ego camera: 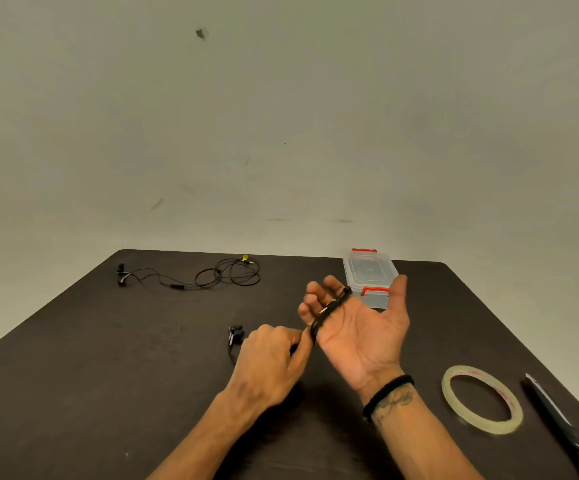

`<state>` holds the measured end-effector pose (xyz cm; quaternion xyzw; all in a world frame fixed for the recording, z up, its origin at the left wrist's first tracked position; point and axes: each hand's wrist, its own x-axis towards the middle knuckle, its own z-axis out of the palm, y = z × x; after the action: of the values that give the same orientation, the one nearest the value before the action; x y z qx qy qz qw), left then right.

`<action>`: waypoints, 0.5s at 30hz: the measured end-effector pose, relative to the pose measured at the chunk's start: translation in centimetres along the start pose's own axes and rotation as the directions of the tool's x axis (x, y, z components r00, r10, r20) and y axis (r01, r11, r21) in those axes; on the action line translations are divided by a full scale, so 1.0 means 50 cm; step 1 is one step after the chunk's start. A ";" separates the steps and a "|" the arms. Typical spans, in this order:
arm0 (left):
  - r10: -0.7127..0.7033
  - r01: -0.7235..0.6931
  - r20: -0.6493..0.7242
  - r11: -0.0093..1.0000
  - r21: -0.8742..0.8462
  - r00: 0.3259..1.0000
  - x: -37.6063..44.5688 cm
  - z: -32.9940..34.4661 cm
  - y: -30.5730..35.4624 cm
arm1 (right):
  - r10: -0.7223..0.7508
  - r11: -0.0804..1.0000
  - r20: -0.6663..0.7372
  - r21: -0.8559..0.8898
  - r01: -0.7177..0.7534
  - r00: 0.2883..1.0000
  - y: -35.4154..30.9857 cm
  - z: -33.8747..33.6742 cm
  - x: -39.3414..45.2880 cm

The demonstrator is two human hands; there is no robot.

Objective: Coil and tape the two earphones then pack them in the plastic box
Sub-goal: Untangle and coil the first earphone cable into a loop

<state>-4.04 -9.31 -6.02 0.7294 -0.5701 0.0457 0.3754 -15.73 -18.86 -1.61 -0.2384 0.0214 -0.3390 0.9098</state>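
Earphone cable (329, 308), light and limp, wraps the right hand's (360, 327) straight fingers in front of the plastic box (371, 277); left hand (274, 358) pinches its slack; grip the loops, not the buds (236, 333).

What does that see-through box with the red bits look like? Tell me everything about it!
The plastic box is small, oblong and see-through, like cloudy clear plastic. Its lid is on, with a red clip at each short end. It lies flat near the far edge of the dark table, towards the right. The right hand is held up in front of its near end and hides part of it. Whether anything is inside cannot be told.
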 end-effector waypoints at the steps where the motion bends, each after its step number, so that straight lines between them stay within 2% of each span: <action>1: 0.011 -0.011 -0.006 1.000 0.022 1.000 0.000 -0.001 0.000 | -0.005 1.000 -0.001 -0.001 0.005 1.000 0.000 0.000 0.000; 9: 0.022 -0.015 -0.086 0.997 0.081 0.996 0.004 -0.012 -0.005 | -0.101 0.987 -0.019 -0.124 0.098 0.995 -0.014 -0.008 0.010; 15: 0.130 -0.112 -0.211 0.989 0.095 0.969 0.009 -0.035 0.004 | -0.119 0.957 -0.034 -0.271 0.105 0.992 -0.012 -0.016 0.013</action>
<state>-3.41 -8.64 -4.45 0.6987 -0.5669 0.1711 0.4013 -15.75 -19.98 -1.97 -0.3521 0.0765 -0.3899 0.8475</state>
